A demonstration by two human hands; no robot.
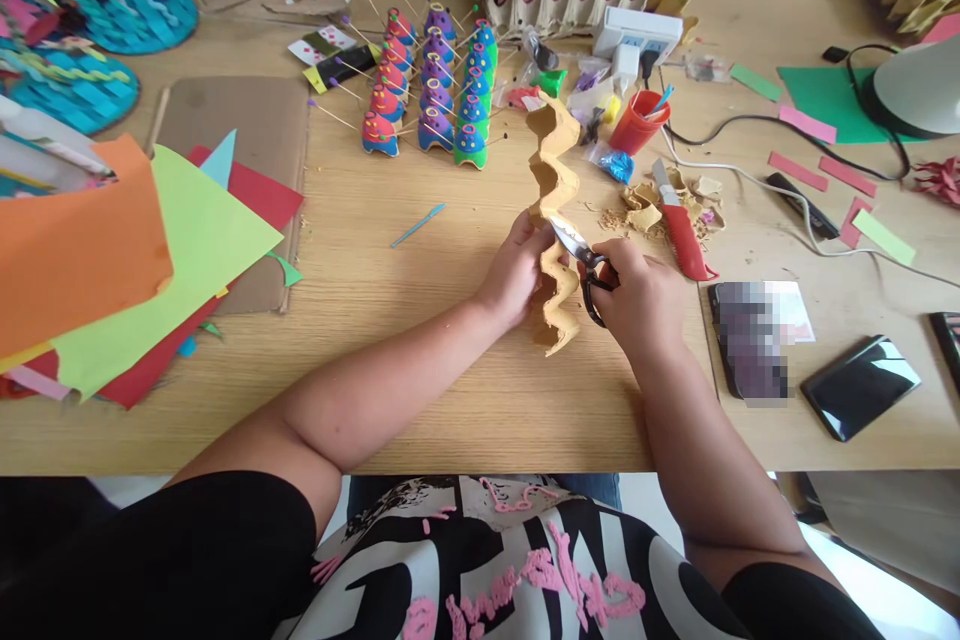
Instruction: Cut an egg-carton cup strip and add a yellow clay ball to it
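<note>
A wavy yellow strip of egg carton is held upright over the table in my left hand, its fingers closed round the strip's middle. My right hand grips the dark handles of a pair of scissors. The scissor blades lie against the strip's edge, close to my left fingers. Some of those fingertips are hidden behind the carton. To the right of the scissors lies a red-handled knife beside torn carton scraps.
Rows of painted carton figures with sticks stand at the back. Coloured paper and cardboard lie left. A red cup, power strip, cables and two phones are right. A blue stick lies mid-table.
</note>
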